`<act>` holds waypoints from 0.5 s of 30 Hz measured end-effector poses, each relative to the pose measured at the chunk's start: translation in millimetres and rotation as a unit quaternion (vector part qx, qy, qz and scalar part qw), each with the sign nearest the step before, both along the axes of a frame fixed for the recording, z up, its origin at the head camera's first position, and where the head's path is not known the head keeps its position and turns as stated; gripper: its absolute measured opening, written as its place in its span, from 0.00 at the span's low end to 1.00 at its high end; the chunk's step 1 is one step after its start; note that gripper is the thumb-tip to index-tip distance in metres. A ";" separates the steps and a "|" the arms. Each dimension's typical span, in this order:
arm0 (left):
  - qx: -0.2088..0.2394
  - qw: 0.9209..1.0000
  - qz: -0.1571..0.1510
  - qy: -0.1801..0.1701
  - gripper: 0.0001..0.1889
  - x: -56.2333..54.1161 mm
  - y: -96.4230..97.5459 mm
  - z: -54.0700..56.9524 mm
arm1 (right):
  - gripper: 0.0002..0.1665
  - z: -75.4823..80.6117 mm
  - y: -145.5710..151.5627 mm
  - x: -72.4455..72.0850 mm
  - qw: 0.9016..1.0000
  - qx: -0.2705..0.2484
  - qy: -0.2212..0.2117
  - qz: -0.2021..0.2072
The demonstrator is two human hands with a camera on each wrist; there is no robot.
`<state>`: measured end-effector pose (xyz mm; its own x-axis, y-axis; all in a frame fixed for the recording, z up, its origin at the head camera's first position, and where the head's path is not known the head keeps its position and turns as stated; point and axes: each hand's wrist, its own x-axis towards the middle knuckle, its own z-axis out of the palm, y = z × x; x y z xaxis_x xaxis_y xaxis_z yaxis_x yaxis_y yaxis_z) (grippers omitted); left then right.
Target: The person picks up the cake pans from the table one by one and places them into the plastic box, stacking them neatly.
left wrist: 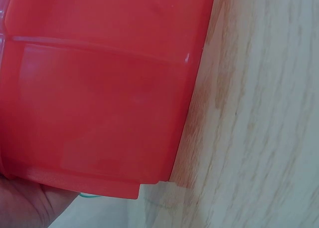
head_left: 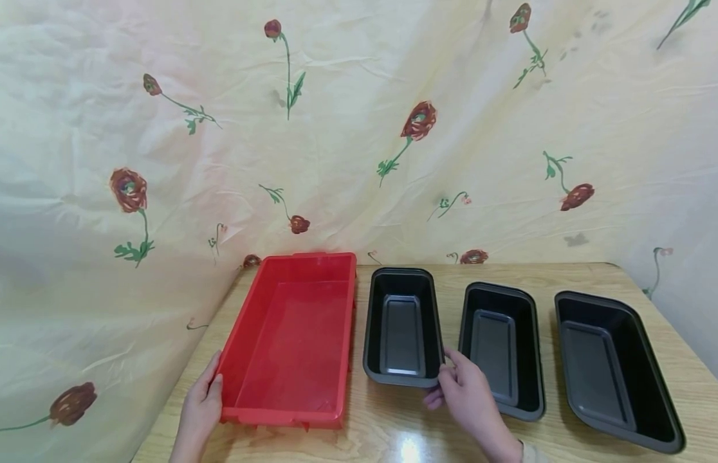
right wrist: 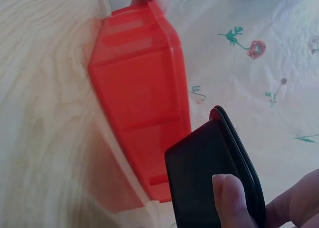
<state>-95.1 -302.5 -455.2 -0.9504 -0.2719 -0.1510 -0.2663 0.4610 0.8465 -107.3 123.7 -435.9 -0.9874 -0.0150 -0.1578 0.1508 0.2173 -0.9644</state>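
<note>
Plainly, you have both hands occupied at the counter (head_left: 379,431). Your left grip (head_left: 199,402) grasps the red tray (head_left: 301,344) at its near left corner, the thumb against the rim; the rest of those fingers are hidden behind the tray's outer wall. Your right grip (head_left: 466,392) pinches the first black pan (head_left: 402,334) by its near right corner. From the head view you lose part of that hold, but the right wrist view shows your thumb (right wrist: 229,200) pressed on the pan's dark outer wall and other fingers at its rim.

The tray sits to the left, the first black pan just beside it, the two apart. Next come the middle pan (head_left: 500,354), partly covered by your right grip, and the outer pan (head_left: 616,373), farthest right, turned at an angle. You see into all four vessels from above.

In the left wrist view, your tray runs off the top and left edges, and only a slice of your hand shows at the lower corner. In the right wrist view, the pan is cut by the bottom edge and hides part of the tray. Whether either base touches the counter, you cannot tell. Behind, the flowered sheet (head_left: 336,148) runs out of frame above.
</note>
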 end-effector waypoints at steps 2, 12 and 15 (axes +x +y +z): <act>0.001 1.000 0.000 0.002 0.28 -0.2 0.1 -0.1 | 0.31 2.1 1.3 -1.5 1.000 -0.006 0.003 0.001; 0.001 1.000 0.003 0.008 0.28 0.1 0.7 -0.3 | 0.31 14.0 6.4 -4.9 1.000 -0.016 0.011 0.006; 0.002 1.000 0.005 0.009 0.28 -0.4 0.8 -0.7 | 0.32 17.2 7.1 -6.5 1.000 -0.019 0.016 0.006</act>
